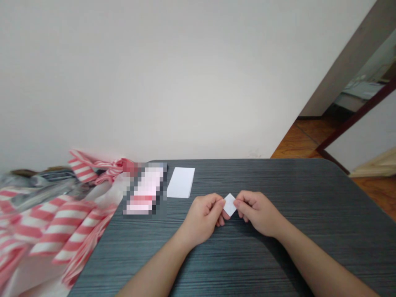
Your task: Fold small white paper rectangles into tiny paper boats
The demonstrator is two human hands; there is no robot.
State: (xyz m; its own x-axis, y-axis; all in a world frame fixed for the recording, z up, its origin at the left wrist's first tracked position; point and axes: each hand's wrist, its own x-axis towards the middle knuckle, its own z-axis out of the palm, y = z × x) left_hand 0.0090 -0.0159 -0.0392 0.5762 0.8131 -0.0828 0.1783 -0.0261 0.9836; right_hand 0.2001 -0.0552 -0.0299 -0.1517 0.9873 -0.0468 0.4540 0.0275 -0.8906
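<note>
A small white folded paper square [229, 203] is held on its corner, like a diamond, just above the dark striped table [278, 255]. My left hand [204, 216] pinches its left corner with curled fingers. My right hand [258, 212] pinches its right corner the same way. Both forearms rest on the table, coming in from the near edge.
A stack of white paper sheets [181, 182] lies on the table behind my left hand. Beside it is a blurred pink and white object [145, 190]. Red and white striped plastic bags [55, 222] pile up at the table's left edge. A doorway [355, 115] opens at right.
</note>
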